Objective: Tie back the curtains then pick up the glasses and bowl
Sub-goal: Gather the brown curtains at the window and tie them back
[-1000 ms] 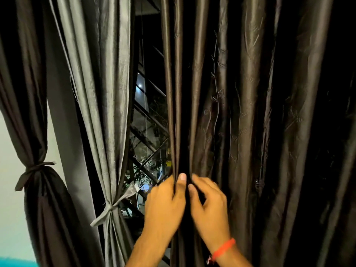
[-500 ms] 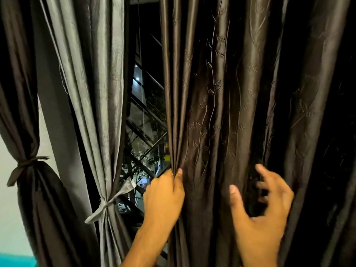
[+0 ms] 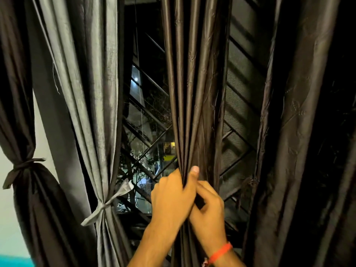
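Both hands clutch one gathered bunch of brown curtain [image 3: 189, 105] at the middle of the view: the left hand [image 3: 172, 197] wraps its fingers round the folds from the left with the thumb [image 3: 193, 175] pressed upright against the cloth, and the right hand [image 3: 209, 211] curls round the same bunch just beside it, slightly lower, the two hands touching. Far left of that bunch hangs a dark curtain [image 3: 23, 112] cinched in by a tie [image 3: 23, 167] knotted round it, with pale wall showing beside it. Nearer the bunch, still on its left, hangs a grey curtain [image 3: 90, 93] pulled in at its lower part by a grey tie [image 3: 107, 204] whose loose ends stick out to either side. Between the grey curtain and the held bunch the window [image 3: 146, 116] lies open to view, with a dark diagonal grille, leaves and small lights outside in the night. Right of the bunch more of the grille [image 3: 242, 122] shows through a gap. Right of that gap a broad brown curtain [image 3: 300, 132] hangs loose, well apart from the hands. An orange band [image 3: 219, 252] circles the right wrist, below the bunch. The glasses and bowl are nowhere in view.
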